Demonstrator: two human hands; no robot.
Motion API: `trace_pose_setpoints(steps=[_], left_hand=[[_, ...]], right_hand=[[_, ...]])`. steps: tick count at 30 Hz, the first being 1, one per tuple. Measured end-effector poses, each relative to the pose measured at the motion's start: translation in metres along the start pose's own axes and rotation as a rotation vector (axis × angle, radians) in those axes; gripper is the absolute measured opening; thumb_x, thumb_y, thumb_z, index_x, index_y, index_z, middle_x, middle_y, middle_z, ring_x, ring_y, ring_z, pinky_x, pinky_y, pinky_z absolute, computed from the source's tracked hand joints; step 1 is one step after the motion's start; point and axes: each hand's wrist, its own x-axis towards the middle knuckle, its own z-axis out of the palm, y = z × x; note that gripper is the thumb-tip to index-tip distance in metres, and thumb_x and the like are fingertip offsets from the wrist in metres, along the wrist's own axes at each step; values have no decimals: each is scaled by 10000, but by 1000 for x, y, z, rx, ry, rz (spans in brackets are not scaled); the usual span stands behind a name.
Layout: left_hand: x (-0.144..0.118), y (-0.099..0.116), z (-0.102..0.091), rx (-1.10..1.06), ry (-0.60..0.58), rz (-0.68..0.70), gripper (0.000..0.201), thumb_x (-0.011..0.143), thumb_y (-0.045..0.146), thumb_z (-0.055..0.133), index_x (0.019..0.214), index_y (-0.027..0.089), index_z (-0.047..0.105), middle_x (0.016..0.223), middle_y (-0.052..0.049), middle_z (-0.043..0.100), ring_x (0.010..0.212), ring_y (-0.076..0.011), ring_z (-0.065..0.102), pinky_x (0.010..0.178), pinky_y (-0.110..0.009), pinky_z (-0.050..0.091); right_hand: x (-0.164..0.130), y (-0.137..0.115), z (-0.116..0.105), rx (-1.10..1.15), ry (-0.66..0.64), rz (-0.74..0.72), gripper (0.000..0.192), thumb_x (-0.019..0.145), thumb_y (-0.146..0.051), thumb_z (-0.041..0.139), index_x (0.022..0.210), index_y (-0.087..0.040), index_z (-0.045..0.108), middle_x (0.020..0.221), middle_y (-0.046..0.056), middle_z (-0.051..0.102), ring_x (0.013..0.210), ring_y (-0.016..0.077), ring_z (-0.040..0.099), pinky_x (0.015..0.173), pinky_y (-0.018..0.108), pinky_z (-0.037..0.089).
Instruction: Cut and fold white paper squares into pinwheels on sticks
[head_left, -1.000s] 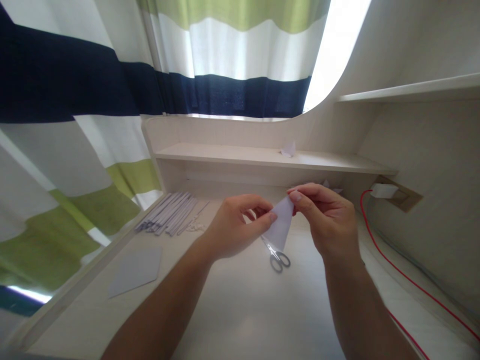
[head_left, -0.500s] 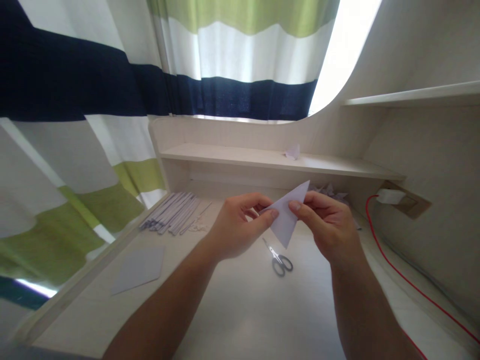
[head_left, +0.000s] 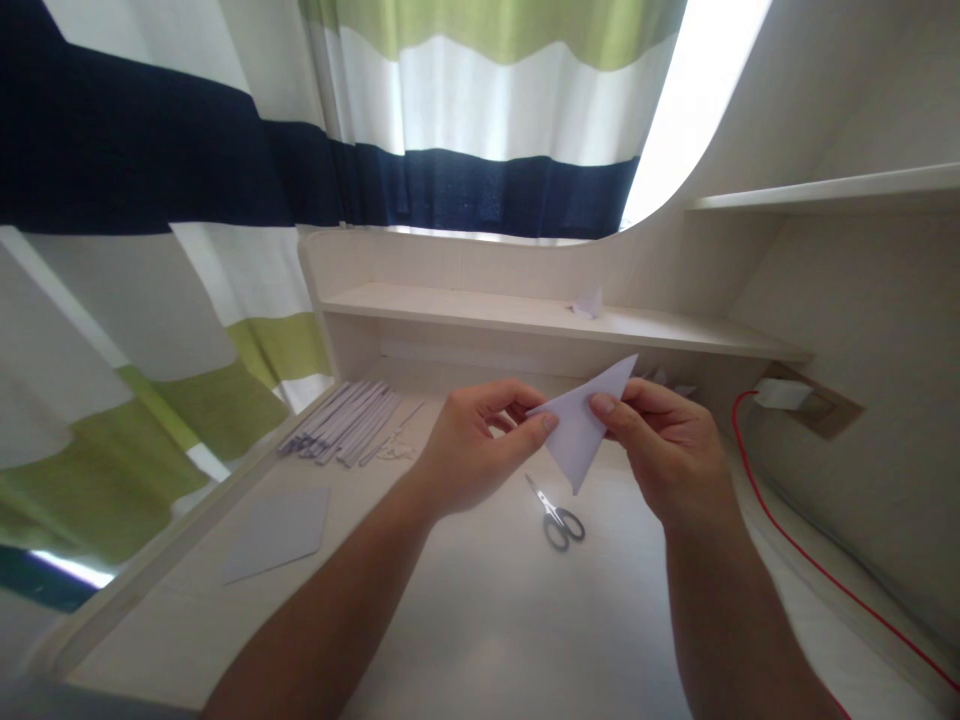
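Above the desk, a folded piece of white paper [head_left: 579, 425] is held between both hands, with one point up to the right and another hanging down. My left hand [head_left: 487, 435] pinches its left corner between thumb and fingers. On the right side, my right hand [head_left: 660, 435] grips it with the thumb in front and the fingers behind, partly hidden. Below the paper, a pair of scissors [head_left: 556, 518] with dark handles lies on the desk, touched by neither hand.
Several rolled paper sticks [head_left: 349, 425] lie at the back left, and a flat paper sheet [head_left: 281, 533] in front of them. A small folded paper [head_left: 588, 303] stands on the shelf [head_left: 465, 312]. At right, a red cable [head_left: 795, 540] runs from a white plug [head_left: 780, 393].
My right hand has shifted slightly right along with the paper's upper point. The paper appears spread a little wider, while my left hand stays nearly in place.
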Motion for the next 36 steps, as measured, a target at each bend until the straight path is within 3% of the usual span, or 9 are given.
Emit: trace_pose_setpoints(steps=[14, 30, 36], left_hand=[[-2, 10, 1, -33, -100, 51, 83, 904, 226, 760, 887, 152, 794, 801, -25, 779, 720, -123, 687, 667, -221, 553], [-2, 9, 2, -9, -149, 46, 140, 958, 242, 707, 872, 163, 785, 803, -9, 786, 695, -95, 676, 644, -187, 523], [-3, 10, 6, -15, -147, 43, 159, 954, 246, 704, 852, 154, 782, 764, -10, 767, 675, -95, 654, 634, -186, 511]], right_hand=[[2, 8, -1, 155, 110, -12, 116, 891, -330, 847, 834, -234, 813, 717, -17, 709, 610, 91, 564, 543, 201, 437], [-2, 0, 2, 89, 152, 2, 162, 871, -352, 853, 791, -229, 782, 693, -19, 685, 584, 103, 562, 522, 224, 436], [-4, -6, 6, -9, 236, -8, 223, 858, -392, 847, 764, -211, 759, 646, -16, 669, 523, 103, 541, 446, 210, 414]])
